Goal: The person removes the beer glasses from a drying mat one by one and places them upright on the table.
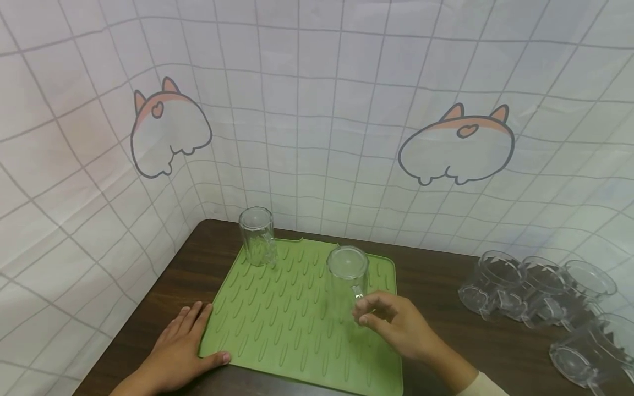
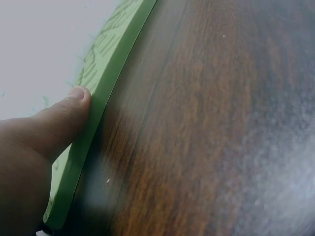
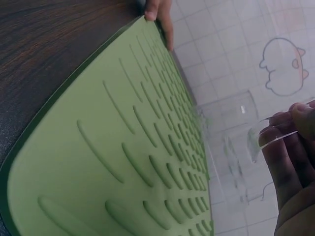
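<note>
A ridged green mat (image 1: 277, 313) lies on the dark wooden table. My right hand (image 1: 396, 324) pinches the handle of a clear mug (image 1: 348, 280) over the mat's right half; whether its base touches the mat I cannot tell. The right wrist view shows my fingers and thumb (image 3: 295, 162) round that clear handle. My left hand (image 1: 170, 352) lies flat at the mat's front left corner, fingers spread on the table by the left edge. Its thumb (image 2: 66, 110) rests on the mat's rim. Another clear mug (image 1: 257, 239) stands upright at the mat's back left corner.
Several clear mugs (image 1: 500, 269) stand close together on the table at the right, with one more mug (image 1: 577, 352) nearer the front. A white gridded curtain (image 1: 317, 121) with cartoon animal drawings hangs behind and left of the table (image 1: 431, 275).
</note>
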Demonstrator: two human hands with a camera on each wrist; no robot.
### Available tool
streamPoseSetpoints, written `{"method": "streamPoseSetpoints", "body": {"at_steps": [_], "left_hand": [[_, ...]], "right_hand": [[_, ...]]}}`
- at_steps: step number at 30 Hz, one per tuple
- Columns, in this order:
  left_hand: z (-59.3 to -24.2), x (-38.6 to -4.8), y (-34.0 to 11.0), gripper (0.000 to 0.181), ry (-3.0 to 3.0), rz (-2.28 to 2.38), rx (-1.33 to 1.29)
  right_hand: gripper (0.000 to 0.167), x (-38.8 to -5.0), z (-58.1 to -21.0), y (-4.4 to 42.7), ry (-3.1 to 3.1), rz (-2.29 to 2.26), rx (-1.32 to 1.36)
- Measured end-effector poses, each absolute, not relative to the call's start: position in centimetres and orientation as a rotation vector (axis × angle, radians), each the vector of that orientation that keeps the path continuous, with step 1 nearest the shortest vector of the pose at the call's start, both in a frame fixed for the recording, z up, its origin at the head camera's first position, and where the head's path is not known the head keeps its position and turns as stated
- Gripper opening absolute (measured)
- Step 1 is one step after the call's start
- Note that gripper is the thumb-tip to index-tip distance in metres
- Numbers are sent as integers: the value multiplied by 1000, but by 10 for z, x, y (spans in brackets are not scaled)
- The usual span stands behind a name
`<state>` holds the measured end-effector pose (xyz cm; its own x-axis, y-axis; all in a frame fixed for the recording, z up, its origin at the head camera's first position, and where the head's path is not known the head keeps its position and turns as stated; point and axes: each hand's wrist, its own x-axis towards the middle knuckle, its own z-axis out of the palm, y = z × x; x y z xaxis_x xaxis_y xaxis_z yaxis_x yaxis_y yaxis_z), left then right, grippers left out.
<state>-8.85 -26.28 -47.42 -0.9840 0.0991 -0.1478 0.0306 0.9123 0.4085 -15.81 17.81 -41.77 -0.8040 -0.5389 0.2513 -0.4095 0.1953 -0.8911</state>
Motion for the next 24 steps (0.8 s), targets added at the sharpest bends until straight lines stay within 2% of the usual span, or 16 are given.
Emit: {"method": "streamPoseSetpoints", "body": {"at_steps": [24], "left_hand": [[-462, -93, -259, 129, 2899, 548, 88]], "right_hand": [[16, -148, -416, 182, 2592, -1607, -1054]]}}
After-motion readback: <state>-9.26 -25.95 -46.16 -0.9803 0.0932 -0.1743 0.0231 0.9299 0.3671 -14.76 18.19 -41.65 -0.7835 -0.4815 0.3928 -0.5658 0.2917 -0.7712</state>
